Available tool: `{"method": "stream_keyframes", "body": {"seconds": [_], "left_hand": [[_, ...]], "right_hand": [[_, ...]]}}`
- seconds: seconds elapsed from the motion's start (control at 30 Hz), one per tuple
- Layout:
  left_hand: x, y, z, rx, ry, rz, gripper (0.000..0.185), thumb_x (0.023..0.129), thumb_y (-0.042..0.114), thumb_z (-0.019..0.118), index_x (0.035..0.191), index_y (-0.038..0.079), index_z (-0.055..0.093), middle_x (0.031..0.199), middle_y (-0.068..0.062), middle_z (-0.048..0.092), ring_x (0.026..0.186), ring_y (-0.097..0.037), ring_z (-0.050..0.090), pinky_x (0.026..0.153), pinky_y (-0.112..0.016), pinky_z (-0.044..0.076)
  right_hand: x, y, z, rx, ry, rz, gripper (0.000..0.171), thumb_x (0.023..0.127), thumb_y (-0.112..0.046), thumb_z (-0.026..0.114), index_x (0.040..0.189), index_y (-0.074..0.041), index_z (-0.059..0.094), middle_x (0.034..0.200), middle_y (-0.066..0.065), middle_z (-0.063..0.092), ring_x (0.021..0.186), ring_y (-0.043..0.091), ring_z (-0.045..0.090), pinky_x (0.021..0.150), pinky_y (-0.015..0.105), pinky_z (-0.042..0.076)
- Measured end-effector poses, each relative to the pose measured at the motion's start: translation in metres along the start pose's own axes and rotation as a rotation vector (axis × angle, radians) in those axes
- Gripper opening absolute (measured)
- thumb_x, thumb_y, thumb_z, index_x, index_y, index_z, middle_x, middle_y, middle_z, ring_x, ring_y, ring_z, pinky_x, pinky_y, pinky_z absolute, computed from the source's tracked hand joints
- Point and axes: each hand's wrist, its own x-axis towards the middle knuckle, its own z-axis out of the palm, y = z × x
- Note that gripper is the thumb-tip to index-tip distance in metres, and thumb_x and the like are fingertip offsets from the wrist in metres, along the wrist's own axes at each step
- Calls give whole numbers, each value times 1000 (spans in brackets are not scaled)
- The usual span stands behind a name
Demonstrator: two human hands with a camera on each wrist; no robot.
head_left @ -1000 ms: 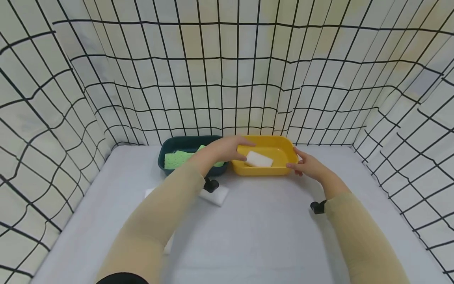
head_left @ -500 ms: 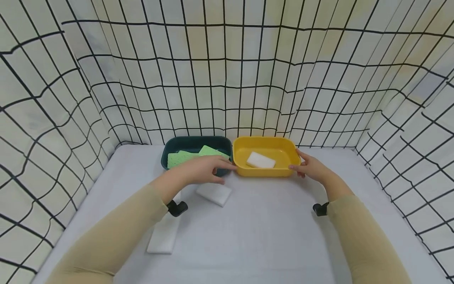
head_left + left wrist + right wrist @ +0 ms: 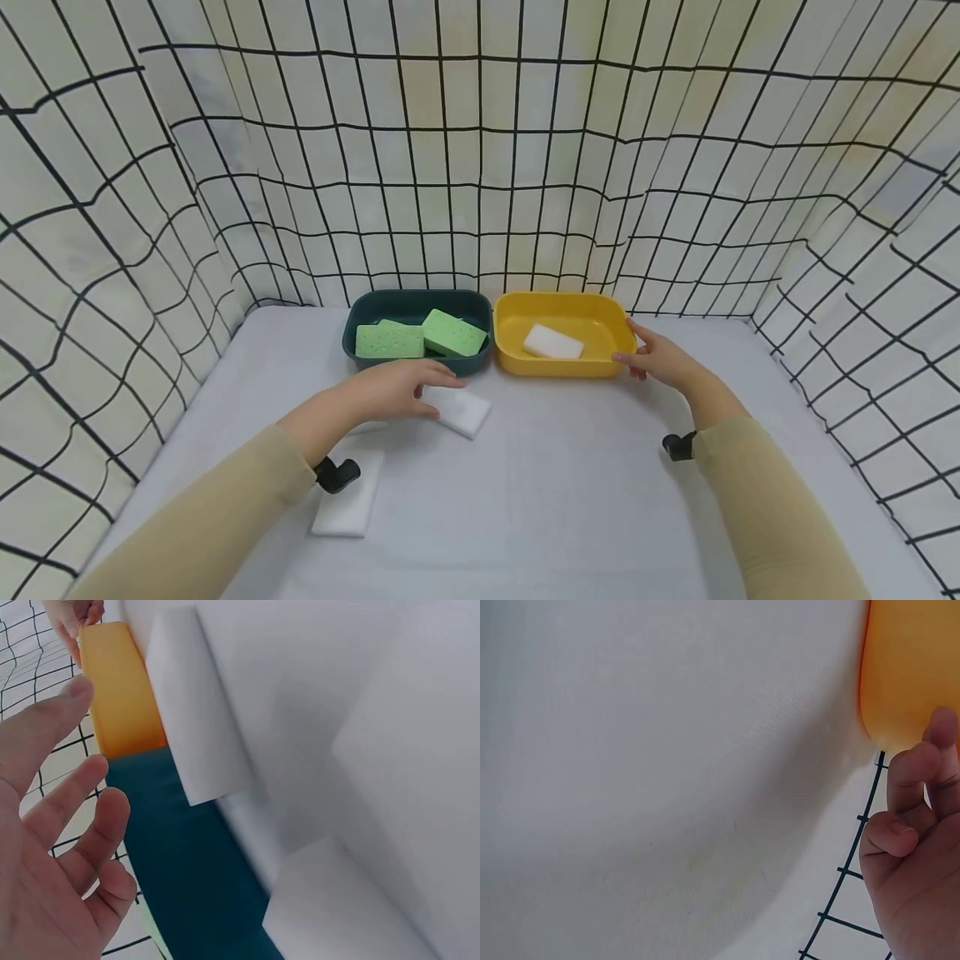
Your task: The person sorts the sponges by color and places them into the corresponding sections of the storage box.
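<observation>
Your left hand [image 3: 393, 392] covers the left end of a white sponge [image 3: 467, 410] on the table [image 3: 570, 500], just to the near side of a green tub [image 3: 412, 308]. Beneath that hand a pale sliver [image 3: 367, 427] shows, its outline hard to make out (the left wrist view counts three white shapes, some blurred, one cut off by the edge). Your wrist and its black clip [image 3: 337, 475] hide the far end of a second white sponge at near left [image 3: 348, 507]. In the right wrist view, the yellow tub [image 3: 596, 312] is cut off.

The white sponge under your hand is smooth, flat and square-cornered. A similar white block [image 3: 553, 342] lies in the yellow tub, toward its near side; two pitted light-green sponges [image 3: 390, 341] sit in the green tub.

The sponge under your hand points from far left to near right along its length. The near-left one runs near to far, its far end leaning right; the block in the yellow tub lies mostly left to right.

Your left hand is spread, thumb and fingers apart, pinching nothing. Your right hand [image 3: 660, 358] grips the yellow tub's right end, thumb at the near corner, a finger farther along the rim.
</observation>
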Motion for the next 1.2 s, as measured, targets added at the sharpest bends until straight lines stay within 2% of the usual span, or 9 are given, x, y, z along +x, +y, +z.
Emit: {"method": "stream_keyframes", "body": {"seconds": [0.1, 0.2, 0.33, 0.4, 0.8, 1.2], "left_hand": [[1, -5, 5, 7, -2, 0, 52, 89, 28, 76, 138, 32, 60, 144, 5, 52, 91, -13, 58, 84, -33, 49], [4, -9, 8, 18, -9, -1, 52, 89, 27, 76, 138, 32, 60, 145, 4, 52, 108, -16, 60, 95, -37, 49], [7, -14, 12, 51, -20, -10, 53, 88, 26, 77, 138, 31, 60, 147, 1, 51, 132, -21, 49, 108, -44, 41], [9, -16, 14, 61, -31, -13, 54, 88, 26, 77, 139, 30, 60, 148, 1, 49, 137, -24, 45, 111, -46, 38], [19, -22, 21, 111, -55, -53, 55, 88, 24, 76, 140, 32, 59, 151, -4, 46, 138, -28, 43, 112, -48, 36], [16, -25, 24, 127, -35, -59, 57, 87, 17, 77, 139, 31, 59, 148, -1, 47, 131, -24, 49, 107, -44, 42]], "right_hand": [[1, -1, 1, 5, 0, 7, 102, 88, -60, 66, 161, -26, 4, 81, 11, 61, 79, 27, 57, 94, 52, 37], [1, -1, 1, 3, 1, 7, 101, 88, -59, 66, 161, -26, 4, 80, 11, 61, 79, 28, 57, 93, 50, 37], [2, -1, 1, 4, 1, 4, 100, 89, -58, 65, 161, -26, 4, 79, 10, 61, 78, 27, 56, 91, 48, 36], [3, -1, 1, 7, 4, 5, 100, 89, -58, 66, 161, -26, 4, 78, 9, 61, 77, 27, 56, 91, 48, 37], [4, 1, 1, 8, 1, -3, 103, 87, -60, 67, 161, -25, 5, 76, 9, 60, 74, 27, 56, 90, 48, 37], [4, 1, 1, 18, 1, 12, 100, 89, -56, 67, 161, -27, 5, 75, 9, 60, 74, 29, 56, 90, 47, 38]]}}
